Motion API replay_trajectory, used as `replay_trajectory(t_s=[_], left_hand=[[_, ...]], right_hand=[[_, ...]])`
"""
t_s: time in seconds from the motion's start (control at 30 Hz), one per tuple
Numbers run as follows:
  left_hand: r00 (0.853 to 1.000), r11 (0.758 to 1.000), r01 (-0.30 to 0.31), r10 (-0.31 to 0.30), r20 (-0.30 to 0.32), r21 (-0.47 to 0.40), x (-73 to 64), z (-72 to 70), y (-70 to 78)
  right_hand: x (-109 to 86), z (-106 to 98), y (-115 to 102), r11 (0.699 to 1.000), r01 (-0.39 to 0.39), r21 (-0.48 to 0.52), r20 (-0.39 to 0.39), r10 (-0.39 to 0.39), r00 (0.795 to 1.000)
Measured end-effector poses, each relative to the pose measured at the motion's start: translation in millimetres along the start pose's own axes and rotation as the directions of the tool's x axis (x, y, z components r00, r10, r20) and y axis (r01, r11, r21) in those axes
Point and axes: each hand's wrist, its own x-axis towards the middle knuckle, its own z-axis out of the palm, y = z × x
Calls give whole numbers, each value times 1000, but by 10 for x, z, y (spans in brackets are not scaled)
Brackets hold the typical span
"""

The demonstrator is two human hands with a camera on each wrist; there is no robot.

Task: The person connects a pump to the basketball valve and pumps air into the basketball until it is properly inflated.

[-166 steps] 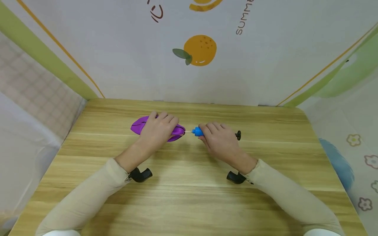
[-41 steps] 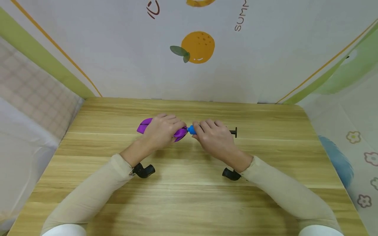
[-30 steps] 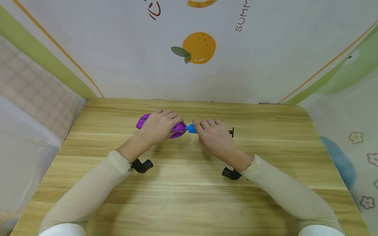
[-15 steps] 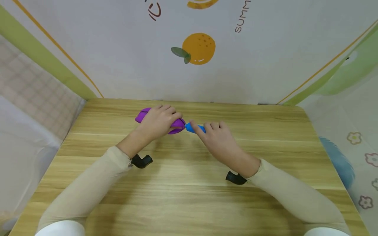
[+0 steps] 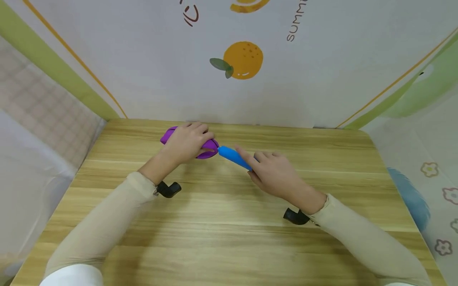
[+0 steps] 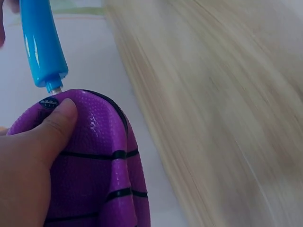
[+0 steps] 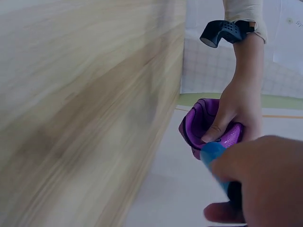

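Observation:
A limp, folded purple ball (image 5: 210, 149) with black seam lines is gripped by my left hand (image 5: 186, 143) over the far half of the table. In the left wrist view my thumb (image 6: 56, 125) presses on the ball (image 6: 83, 177) beside its small printed oval. A blue hand pump (image 5: 232, 156) slants from the ball's near right end down to my right hand (image 5: 277, 174), which grips its rear part. The pump's silver tip (image 6: 56, 90) meets the ball's surface; any needle is hidden inside. A black part (image 7: 234, 193) of the pump shows at my right fingers.
The wood-grain table (image 5: 229, 246) spreads below both hands. A white printed curtain (image 5: 171, 87) stands right behind its far edge. Black curved camera mounts (image 5: 169, 190) hang under both wrists.
Needle, earlier showing between ball and pump, has gone from sight. My right hand has slid back along the pump, down and right, baring more blue barrel. My left hand and ball have shifted up-left.

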Motion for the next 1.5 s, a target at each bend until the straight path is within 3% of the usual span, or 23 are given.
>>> replay_trajectory(t_s=[0.17, 0.3, 0.47, 0.87, 1.13, 1.5], left_hand=[[1000, 1000, -16, 16, -18, 5, 3, 70, -83], [1000, 999, -29, 29, -4, 28, 7, 115, -131], [998, 998, -55, 55, -3, 21, 25, 169, -153], [990, 996, -86, 82, 117, 28, 91, 368, -157], [984, 999, -22, 14, 175, 44, 101, 483, -120], [966, 986, 87, -48, 256, -143, 21, 537, -34]], right_hand=[[-89, 42, 44, 996, 77, 40, -44, -76, 996], [-157, 88, 72, 982, 178, 65, -83, -172, 982], [-211, 138, 62, 960, 246, 131, -75, -238, 968], [-283, 420, -79, 957, 222, 189, -24, -222, 975], [-313, 539, -143, 959, 167, 229, 24, -177, 984], [-345, 642, -208, 956, 120, 266, 86, -148, 985]])
